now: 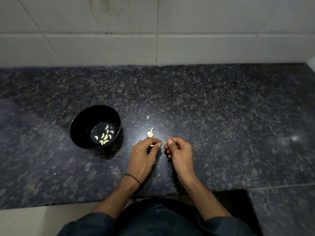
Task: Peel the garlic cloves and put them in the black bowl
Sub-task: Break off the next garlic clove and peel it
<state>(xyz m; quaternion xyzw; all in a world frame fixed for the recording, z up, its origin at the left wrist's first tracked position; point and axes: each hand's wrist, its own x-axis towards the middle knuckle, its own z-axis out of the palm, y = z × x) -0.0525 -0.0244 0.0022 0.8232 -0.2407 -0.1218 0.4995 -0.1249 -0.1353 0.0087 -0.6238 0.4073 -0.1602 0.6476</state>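
A black bowl point(80, 124) stands on the dark granite counter at the left and holds several peeled garlic cloves point(105, 135). What is left of a garlic bulb point(150, 133) sits on the counter just beyond my hands. My left hand point(146, 153) has its fingers curled and pinches a small white bit at the fingertips. My right hand point(179, 153) pinches a small garlic clove point(165, 142) between thumb and forefinger. Both hands nearly touch, to the right of the bowl.
A scrap of garlic skin point(148, 117) lies beyond the bulb. The granite counter point(221, 108) runs back to a tiled wall point(153, 31). Its front edge lies close to my body, with a step to the right.
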